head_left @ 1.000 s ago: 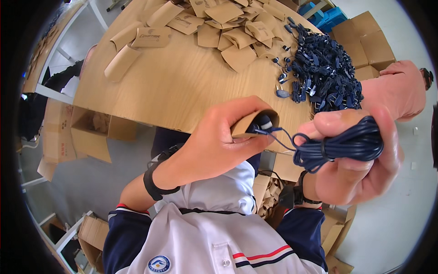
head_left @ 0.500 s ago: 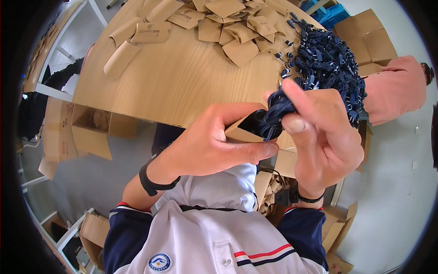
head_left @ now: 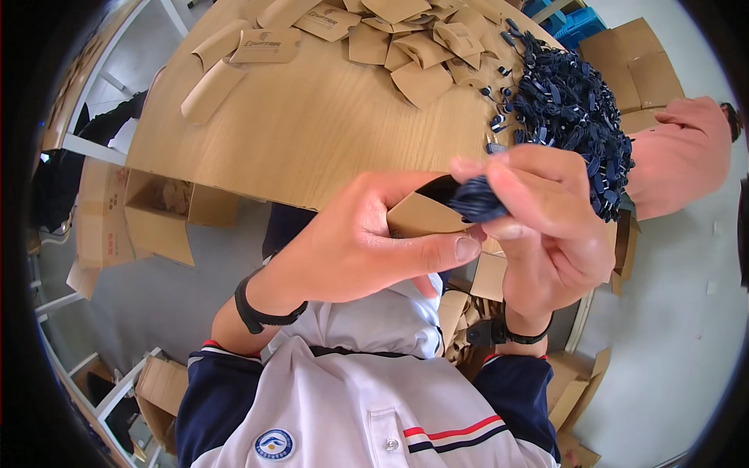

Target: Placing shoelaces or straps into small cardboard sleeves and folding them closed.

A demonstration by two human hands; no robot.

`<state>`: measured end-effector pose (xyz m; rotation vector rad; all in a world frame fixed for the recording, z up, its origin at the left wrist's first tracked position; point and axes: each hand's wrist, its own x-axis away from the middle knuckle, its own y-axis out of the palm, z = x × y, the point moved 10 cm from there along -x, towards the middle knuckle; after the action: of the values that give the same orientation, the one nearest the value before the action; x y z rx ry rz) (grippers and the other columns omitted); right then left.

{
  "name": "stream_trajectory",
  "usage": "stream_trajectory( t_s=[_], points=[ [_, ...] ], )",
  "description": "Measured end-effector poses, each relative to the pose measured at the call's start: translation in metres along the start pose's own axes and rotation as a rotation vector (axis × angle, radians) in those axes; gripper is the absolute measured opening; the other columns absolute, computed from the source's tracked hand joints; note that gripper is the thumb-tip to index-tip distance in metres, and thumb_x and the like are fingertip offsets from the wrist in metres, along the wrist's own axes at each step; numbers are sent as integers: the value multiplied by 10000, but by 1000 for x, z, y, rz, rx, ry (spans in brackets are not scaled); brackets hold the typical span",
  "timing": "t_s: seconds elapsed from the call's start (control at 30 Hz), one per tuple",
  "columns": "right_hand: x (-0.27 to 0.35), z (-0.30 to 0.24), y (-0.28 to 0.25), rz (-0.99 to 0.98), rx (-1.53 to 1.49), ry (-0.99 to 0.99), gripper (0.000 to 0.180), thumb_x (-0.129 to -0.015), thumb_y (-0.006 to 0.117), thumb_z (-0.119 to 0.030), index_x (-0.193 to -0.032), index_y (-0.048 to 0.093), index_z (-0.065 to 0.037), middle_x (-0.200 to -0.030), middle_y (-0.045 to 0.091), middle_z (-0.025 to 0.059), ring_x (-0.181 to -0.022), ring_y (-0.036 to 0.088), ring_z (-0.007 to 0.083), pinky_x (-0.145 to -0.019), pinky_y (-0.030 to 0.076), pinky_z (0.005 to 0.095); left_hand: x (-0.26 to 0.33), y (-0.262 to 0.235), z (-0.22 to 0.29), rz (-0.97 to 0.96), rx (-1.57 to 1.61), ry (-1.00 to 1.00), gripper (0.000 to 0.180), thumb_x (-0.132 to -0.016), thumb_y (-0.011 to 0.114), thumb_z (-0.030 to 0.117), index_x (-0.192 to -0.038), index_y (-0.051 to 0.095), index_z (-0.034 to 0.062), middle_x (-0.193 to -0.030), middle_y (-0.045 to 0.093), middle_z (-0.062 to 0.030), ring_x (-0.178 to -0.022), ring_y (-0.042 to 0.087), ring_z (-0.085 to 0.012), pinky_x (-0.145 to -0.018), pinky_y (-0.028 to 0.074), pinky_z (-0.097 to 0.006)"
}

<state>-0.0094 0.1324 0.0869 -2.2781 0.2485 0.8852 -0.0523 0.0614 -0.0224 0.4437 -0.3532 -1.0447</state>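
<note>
Over the table's near edge, my left hand [head_left: 363,238] is closed around a small brown cardboard sleeve [head_left: 421,216], its open mouth turned to the right. My right hand [head_left: 550,222] pinches a coiled bundle of dark blue earphones [head_left: 477,200]. One end of the bundle sits in the sleeve's mouth; the rest shows between my right fingers and the cardboard. How deep it reaches inside is hidden. Beyond my right hand lies a large heap of dark blue earphones [head_left: 573,117], a few loose earbuds at its left side.
Several flat brown sleeves [head_left: 421,82] lie scattered over the far part of the wooden table [head_left: 304,132]. Open cardboard boxes stand at left [head_left: 160,207] and far right [head_left: 628,66]. A person in a pink top [head_left: 679,156] is at the right. A carton of brown pieces [head_left: 460,327] stands beside me.
The earphone bundle has gone lower and further into the sleeve's mouth. My right hand has shifted slightly left, its fingers now closer to the sleeve.
</note>
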Motion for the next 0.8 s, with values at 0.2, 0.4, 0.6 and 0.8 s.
stream_trajectory(
  t_s=[0.2,0.4,0.6,0.8],
  points=[
    [1,-6,23,-173,228,-88,239,-875,662,-224,-1002,690,-24,-923,707,169,-1017,639,299,-915,431,420,0,-11,4,-58,-177,23,322,-859,707,232,-1084,640,11,-864,692,-33,-627,664,-121,-534,507,-221],
    [4,-14,26,-202,310,-24,262,-727,759,-64,-980,692,-45,-898,715,132,-957,680,243,-1031,381,471,-10,-20,-8,-102,-372,82,264,-851,705,189,-1052,655,27,-753,672,-36,-570,643,-117,-505,483,-232],
    [26,26,43,-298,99,307,299,-678,743,71,-964,669,20,-885,719,117,-841,700,198,-1116,299,530,-13,-27,-17,-181,-678,222,232,-860,683,181,-1039,655,36,-771,677,-51,-548,635,-123,-500,487,-234],
    [22,14,7,-147,64,137,418,-705,804,-87,-1066,634,36,-994,696,142,-863,671,188,-992,433,425,-13,-31,-9,-50,102,142,273,-912,631,204,-1056,625,-28,-944,692,-142,-735,678,-179,-550,552,-274]
  ],
)
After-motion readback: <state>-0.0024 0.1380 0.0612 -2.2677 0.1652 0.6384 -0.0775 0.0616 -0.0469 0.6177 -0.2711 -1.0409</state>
